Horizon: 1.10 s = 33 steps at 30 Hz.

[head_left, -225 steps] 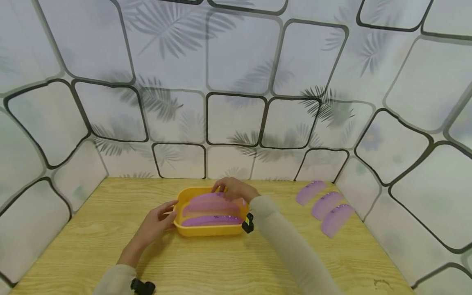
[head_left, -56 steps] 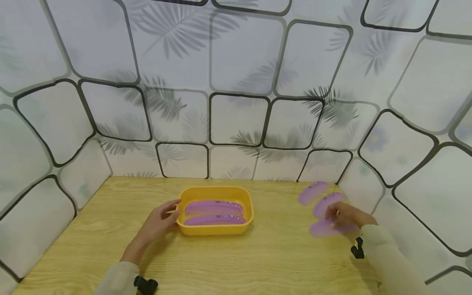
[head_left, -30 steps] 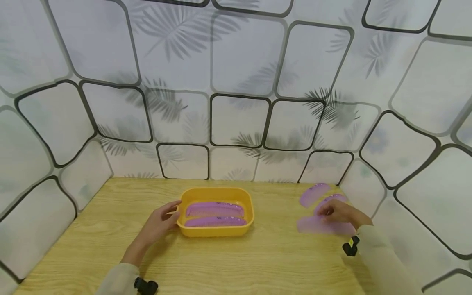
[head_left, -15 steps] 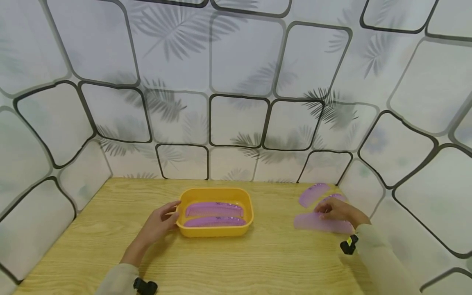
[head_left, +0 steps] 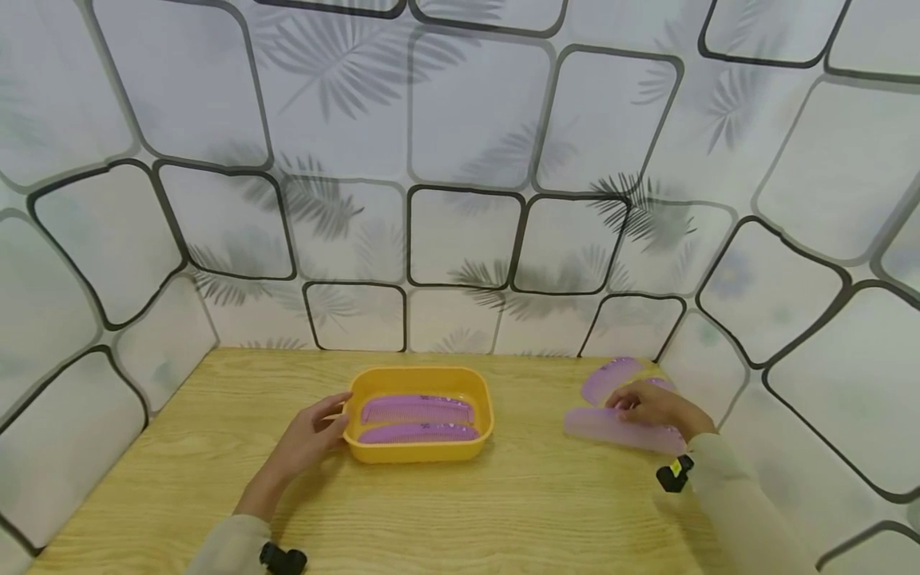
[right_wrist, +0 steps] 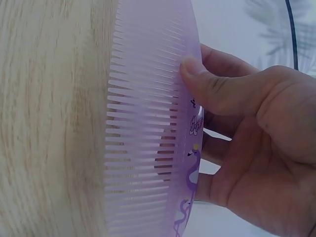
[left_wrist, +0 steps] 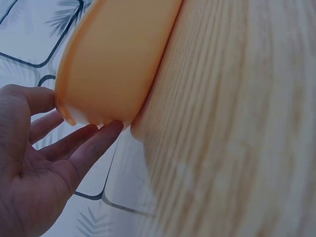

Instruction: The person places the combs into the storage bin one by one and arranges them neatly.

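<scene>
My right hand [head_left: 650, 405] pinches a translucent purple comb [head_left: 625, 429] by its spine, over the right side of the table. In the right wrist view, the thumb lies on the near face of this comb [right_wrist: 148, 98], with fingers behind it; the spine bears a flamingo print. A yellow plastic basin [head_left: 418, 454] stands left of centre, with two purple combs [head_left: 417, 409] lying lengthwise in it. My left hand [head_left: 307, 435] touches the basin's left end. Its fairly straight fingertips rest against the outer wall of the basin [left_wrist: 116, 59] in the left wrist view.
Behind the right hand, another purple comb [head_left: 609, 379] lies near the table's back right corner. One more comb [head_left: 662, 385] beside it is mostly hidden by the hand. Patterned cloth walls [head_left: 460, 239] enclose the wooden table [head_left: 460, 519] at the back and sides.
Earlier, the right hand was in the basin over a comb, then moved to the right-hand combs and took one up. That comb has since shifted left and slightly back. The left hand stays at the basin.
</scene>
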Motion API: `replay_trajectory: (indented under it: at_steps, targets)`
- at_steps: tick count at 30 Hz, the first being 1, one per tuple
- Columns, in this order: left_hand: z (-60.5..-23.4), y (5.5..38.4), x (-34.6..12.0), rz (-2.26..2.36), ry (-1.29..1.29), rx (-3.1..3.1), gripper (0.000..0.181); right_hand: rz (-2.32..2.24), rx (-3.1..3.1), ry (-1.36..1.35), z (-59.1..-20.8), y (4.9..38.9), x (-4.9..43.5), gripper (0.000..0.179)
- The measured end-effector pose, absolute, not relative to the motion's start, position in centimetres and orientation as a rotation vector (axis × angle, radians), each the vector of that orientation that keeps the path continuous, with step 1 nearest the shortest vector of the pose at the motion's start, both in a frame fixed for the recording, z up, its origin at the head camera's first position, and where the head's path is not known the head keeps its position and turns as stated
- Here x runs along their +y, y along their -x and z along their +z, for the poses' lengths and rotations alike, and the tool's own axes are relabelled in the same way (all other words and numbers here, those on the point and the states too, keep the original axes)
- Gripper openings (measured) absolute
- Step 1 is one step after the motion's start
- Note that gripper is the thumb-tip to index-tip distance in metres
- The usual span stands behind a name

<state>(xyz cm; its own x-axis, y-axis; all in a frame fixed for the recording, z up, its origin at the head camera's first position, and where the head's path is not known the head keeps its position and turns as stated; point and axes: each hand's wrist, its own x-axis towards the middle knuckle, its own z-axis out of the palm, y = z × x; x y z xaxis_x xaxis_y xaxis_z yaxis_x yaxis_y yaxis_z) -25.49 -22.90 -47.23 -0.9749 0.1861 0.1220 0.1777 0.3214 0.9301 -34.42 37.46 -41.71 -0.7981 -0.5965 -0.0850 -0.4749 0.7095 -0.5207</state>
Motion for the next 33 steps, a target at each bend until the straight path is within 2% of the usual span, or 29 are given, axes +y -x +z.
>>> replay_trajectory:
  at_steps: [13,33]
  targets:
    - [-47.3,25.4,-22.8,1.791,-0.337,2.538,0.053,-0.779,2.681,0.968,-41.4,35.0,36.8,0.02]
    - [-47.2,25.4,-22.9,1.809,-0.358,2.541,0.052,-0.756,2.716,0.859,-40.1,35.7,32.4,0.025]
